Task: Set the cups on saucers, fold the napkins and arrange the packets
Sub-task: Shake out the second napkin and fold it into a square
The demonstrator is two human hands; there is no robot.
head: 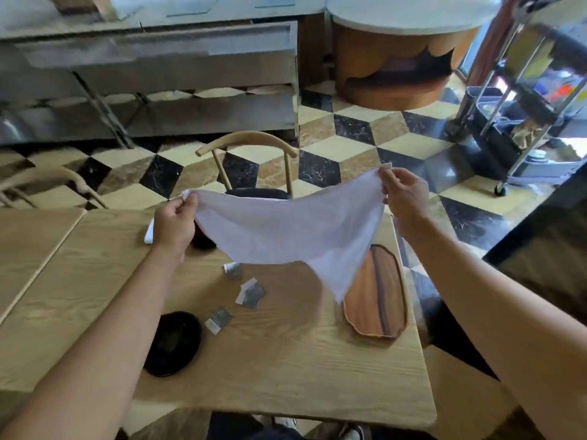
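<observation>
A white cloth napkin [286, 230] hangs spread in the air above the wooden table [286, 360]. My left hand [174, 220] pinches its left corner and my right hand [403, 198] pinches its right corner; a third corner droops toward the wooden tray [378, 300]. Three small silvery packets [233, 270] [252, 293] [219, 319] lie scattered on the table below the napkin. A black saucer [173, 342] sits near my left forearm. A dark object [203, 241], partly hidden behind my left hand and the napkin, stands farther back. A white folded piece [148, 231] shows left of my left hand.
A wooden chair [251, 160] with a dark seat stands at the table's far side, another chair [47, 182] at the left. A second table [25, 242] adjoins on the left. A metal cart [524, 122] stands at the far right on the chequered floor.
</observation>
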